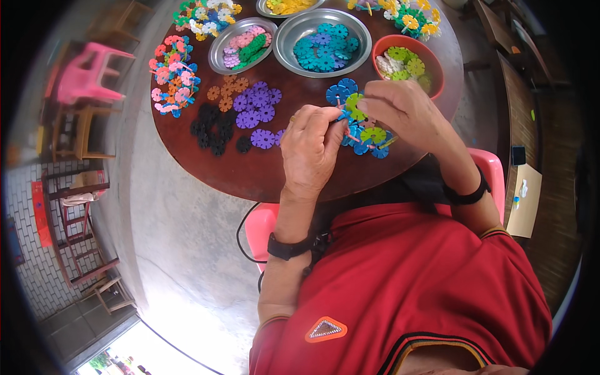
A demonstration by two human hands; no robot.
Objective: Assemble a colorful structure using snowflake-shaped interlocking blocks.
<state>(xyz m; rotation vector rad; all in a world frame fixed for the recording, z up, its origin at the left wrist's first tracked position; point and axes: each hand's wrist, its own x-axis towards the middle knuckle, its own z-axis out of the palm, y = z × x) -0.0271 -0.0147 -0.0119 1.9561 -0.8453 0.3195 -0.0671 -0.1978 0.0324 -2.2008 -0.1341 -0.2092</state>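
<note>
Over the round table's near right part, both my hands work at a cluster of interlocking plastic flower discs, mostly blue with lime green and pink pieces. My left hand is closed, thumb and forefinger pinched on a blue disc at the cluster's left side. My right hand is closed too, its fingertips at a lime green disc that stands up from the cluster. Its fingers partly hide the pieces behind them. Purple discs lie loose beyond my left hand, with black discs to their left.
Metal basins hold teal discs, pink and green discs, and yellow discs. A red-orange bowl holds green and white ones. Finished-looking disc clusters line the brown table's far edges. A pink stool stands left.
</note>
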